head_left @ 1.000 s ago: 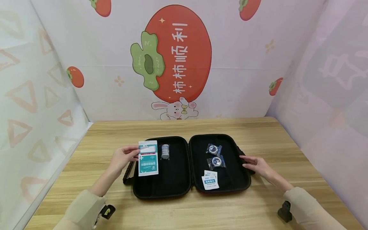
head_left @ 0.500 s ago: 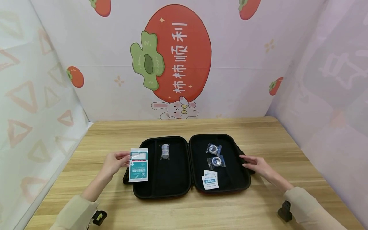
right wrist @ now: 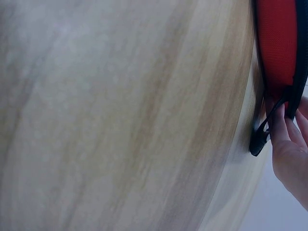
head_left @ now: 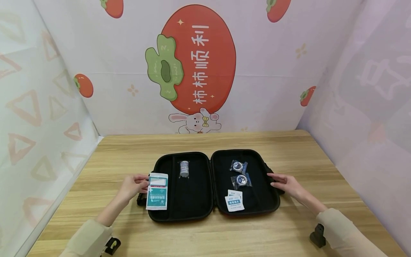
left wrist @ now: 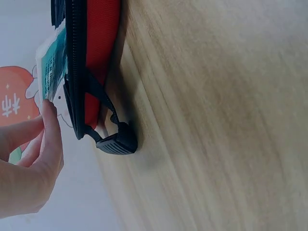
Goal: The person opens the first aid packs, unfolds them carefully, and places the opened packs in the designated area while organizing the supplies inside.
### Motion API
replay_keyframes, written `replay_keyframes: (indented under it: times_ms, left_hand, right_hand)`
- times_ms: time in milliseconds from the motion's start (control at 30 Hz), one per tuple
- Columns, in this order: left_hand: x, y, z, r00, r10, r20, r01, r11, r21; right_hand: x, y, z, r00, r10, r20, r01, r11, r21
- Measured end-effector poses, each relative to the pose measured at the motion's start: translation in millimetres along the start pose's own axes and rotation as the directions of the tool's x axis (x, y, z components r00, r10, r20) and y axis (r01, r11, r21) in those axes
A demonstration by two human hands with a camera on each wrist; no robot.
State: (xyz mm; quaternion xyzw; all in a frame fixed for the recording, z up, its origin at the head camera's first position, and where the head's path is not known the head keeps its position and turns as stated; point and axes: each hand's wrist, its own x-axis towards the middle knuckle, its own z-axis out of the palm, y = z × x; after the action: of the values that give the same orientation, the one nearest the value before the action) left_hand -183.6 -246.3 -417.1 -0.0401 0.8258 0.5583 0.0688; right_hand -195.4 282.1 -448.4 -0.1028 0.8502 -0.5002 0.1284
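Observation:
A black-lined case [head_left: 189, 200] with a red outer shell [left wrist: 101, 43] lies unfolded on the wooden table. My left hand [head_left: 131, 186] pinches a teal-and-white flat packet [head_left: 157, 197] by its side edge, over the left part of the case. In the left wrist view the packet [left wrist: 52, 62] tilts just above the zipped rim. At the case's right edge, my right hand [head_left: 289, 185] holds the rim between thumb and fingers, near the strap [right wrist: 260, 142]. A small white bottle [head_left: 184, 169] lies in the left half.
The right half of the case holds two wrapped white rolls [head_left: 241, 180] and small white-and-blue alcohol pad sachets [head_left: 235, 203]. A black handle [left wrist: 118, 139] sticks out from the case's left side. Printed cloth [head_left: 273, 71] hangs behind the wooden table [head_left: 205, 239].
My left hand has carried the packet left and toward me, then slightly back right and lower, over the case's near left corner. The right hand stays at the rim.

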Motion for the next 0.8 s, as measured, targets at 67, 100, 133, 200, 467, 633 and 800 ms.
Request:
replay_keyframes:
  times_ms: [67,100,133,200,467,633,800]
  left_hand:
    - [0.4,-1.0,1.8,1.000,-0.016,0.002,0.016,1.000,0.012]
    - [0.7,-1.6,2.6,1.000,-0.025,0.005,0.025,1.000,0.017]
    - [1.0,-2.2,3.2,1.000,-0.024,0.013,0.024,1.000,0.019]
    - [1.8,-3.2,4.7,0.999,-0.024,0.028,0.024,1.000,0.011]
    - [2.8,-2.3,11.6,0.997,-0.024,0.079,0.025,1.000,-0.017]
    - [3.3,0.4,16.5,0.994,-0.027,0.105,0.030,0.999,-0.026]
    - [5.9,-0.4,21.6,0.993,-0.013,0.121,0.016,1.000,-0.025]
  right_hand:
    - [0.0,0,0,1.000,0.003,0.003,-0.003,1.000,-0.002]
    - [0.0,0,0,1.000,0.003,0.005,-0.003,1.000,-0.003]
    - [0.0,0,0,1.000,0.004,0.005,-0.004,1.000,-0.002]
    - [0.1,0,0,1.000,0.004,0.005,-0.004,1.000,0.000]
    - [0.2,0,0,1.000,-0.003,0.006,0.003,1.000,0.009]
    - [0.1,0,0,1.000,0.002,0.002,-0.002,1.000,0.005]
    - [-0.1,-1,0,1.000,0.004,-0.004,-0.004,1.000,0.003]
